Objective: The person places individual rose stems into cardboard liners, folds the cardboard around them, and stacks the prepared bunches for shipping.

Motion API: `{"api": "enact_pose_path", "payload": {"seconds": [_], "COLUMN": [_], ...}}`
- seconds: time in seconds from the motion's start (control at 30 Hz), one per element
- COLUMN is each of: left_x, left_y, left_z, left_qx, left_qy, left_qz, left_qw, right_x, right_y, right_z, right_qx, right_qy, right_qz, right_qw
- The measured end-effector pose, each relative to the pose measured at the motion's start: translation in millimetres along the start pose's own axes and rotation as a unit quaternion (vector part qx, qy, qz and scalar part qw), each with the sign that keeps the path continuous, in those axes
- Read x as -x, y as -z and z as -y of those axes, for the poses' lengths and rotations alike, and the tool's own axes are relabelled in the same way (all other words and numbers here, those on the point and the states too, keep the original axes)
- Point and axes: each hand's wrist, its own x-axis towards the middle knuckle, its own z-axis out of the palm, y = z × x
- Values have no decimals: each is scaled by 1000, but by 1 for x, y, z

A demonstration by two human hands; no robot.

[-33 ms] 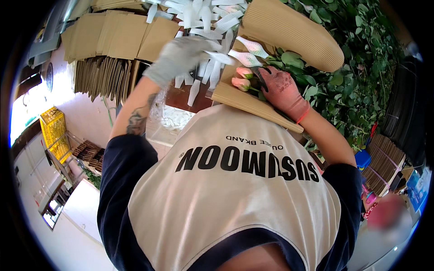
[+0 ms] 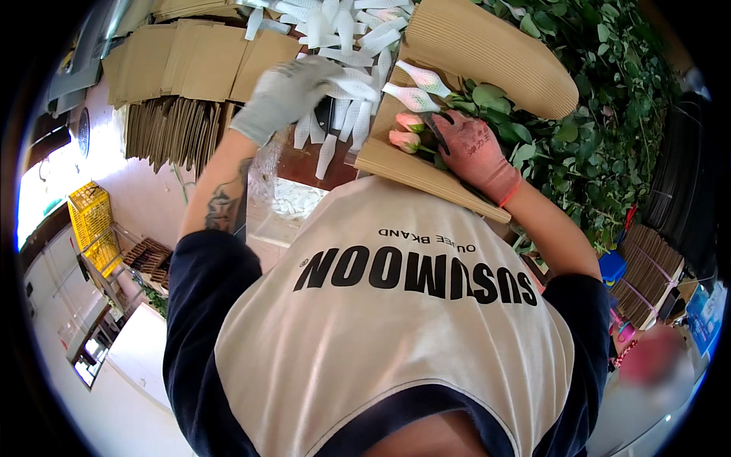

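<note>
My left hand (image 2: 288, 93), in a pale grey glove, is closed on a white foam net sleeve (image 2: 355, 84) just left of the cardboard wrap. Beside and below it lie more white net sleeves (image 2: 326, 156). My right hand (image 2: 472, 146), in a red glove with dark fingertips, closes round the stem of a pink rose; its fingers partly hide the grip. Two bare pink rose heads (image 2: 404, 141) show at its fingertips. Above them, two roses in net sleeves (image 2: 411, 97) lie on the corrugated cardboard wrap (image 2: 426, 181), leaves pointing right.
The wrap's far flap (image 2: 487, 53) stands raised behind the roses. A large heap of green foliage (image 2: 601, 137) fills the right side. Stacked cardboard pieces (image 2: 190, 65) are at the far left. A yellow crate (image 2: 91, 225) stands further left.
My left hand has drawn back a little to the left with the net sleeve. My right hand and the roses have barely shifted.
</note>
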Motion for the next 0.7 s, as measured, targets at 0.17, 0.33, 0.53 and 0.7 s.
{"api": "enact_pose_path", "payload": {"seconds": [0.17,0.33,0.53,0.7], "left_x": [-23,-30,-23,-19], "left_y": [37,17,-8,-12], "left_z": [-71,-96,-81,-77], "left_qx": [204,55,119,142], "left_qy": [-116,-177,-187,-167], "left_qz": [113,230,181,113], "left_qw": [965,955,958,969], "right_x": [-3,-4,-11,-11], "right_y": [5,32,4,-2], "right_z": [1,3,-23,-22], "right_qx": [70,46,85,103], "right_qy": [20,4,-11,-9], "right_qz": [57,-71,-47,-34], "right_qw": [996,996,995,994]}}
